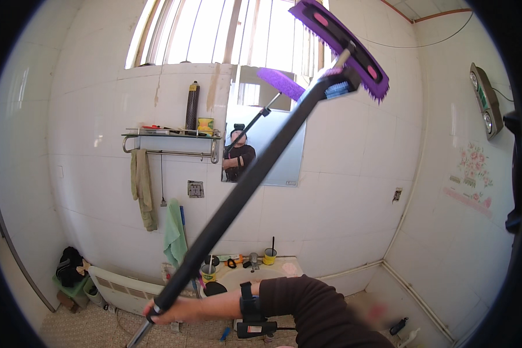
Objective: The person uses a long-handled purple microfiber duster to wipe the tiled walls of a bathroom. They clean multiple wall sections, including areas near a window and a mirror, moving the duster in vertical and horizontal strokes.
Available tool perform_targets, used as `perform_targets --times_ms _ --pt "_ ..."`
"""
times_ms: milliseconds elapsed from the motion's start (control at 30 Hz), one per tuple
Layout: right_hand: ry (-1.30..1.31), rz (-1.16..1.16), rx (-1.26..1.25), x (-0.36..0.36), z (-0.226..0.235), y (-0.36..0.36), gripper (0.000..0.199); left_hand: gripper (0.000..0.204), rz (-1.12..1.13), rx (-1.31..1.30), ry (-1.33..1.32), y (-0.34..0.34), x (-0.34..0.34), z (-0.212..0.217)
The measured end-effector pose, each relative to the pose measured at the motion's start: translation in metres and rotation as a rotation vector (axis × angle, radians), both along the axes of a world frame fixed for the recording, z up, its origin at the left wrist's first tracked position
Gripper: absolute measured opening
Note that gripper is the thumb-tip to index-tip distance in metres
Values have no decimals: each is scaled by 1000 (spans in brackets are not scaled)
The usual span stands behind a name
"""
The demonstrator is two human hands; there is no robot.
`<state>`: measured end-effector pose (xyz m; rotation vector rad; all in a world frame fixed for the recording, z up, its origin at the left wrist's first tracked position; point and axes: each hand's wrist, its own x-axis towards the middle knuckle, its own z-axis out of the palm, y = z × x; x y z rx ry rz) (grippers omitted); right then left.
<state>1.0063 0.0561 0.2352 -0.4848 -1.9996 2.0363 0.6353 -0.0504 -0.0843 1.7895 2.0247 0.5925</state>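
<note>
My right hand (178,311) reaches across from the lower right, its fingers wrapped round the lower end of a flat mop's black pole (226,214). Below the grip a short silver length of the pole shows. The pole slants up to the right, and its purple, fringed mop head (342,49) is raised in front of the window. Whether the head touches the wall cannot be told. Behind the pole hangs a mirror (287,153), where the purple pad and a person are reflected. My left hand is out of view.
A glass shelf (174,134) holds a dark spray can and a yellow tin. A brown towel (142,188) and green towel (174,235) hang below. Under the mirror stands a washbasin (287,268) with cups. A white radiator (122,293) is low left; a wall heater lamp (485,101) is right.
</note>
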Motion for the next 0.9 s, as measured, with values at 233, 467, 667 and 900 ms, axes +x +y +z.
perform_targets --times_ms 233,467,667,900 --pt "-88 80 -210 77 -39 -19 38 44 -78 -374 -102 -30 34 7" --pt "-159 -141 -295 237 -25 -33 39 40 -320 -478 -80 -31 192 35" --pt "-230 -175 -72 382 17 -15 43 41 -373 -90 -40 -19 373 9" --pt "-16 -410 357 499 143 28 34 28 -219 73 -340 25 552 145"
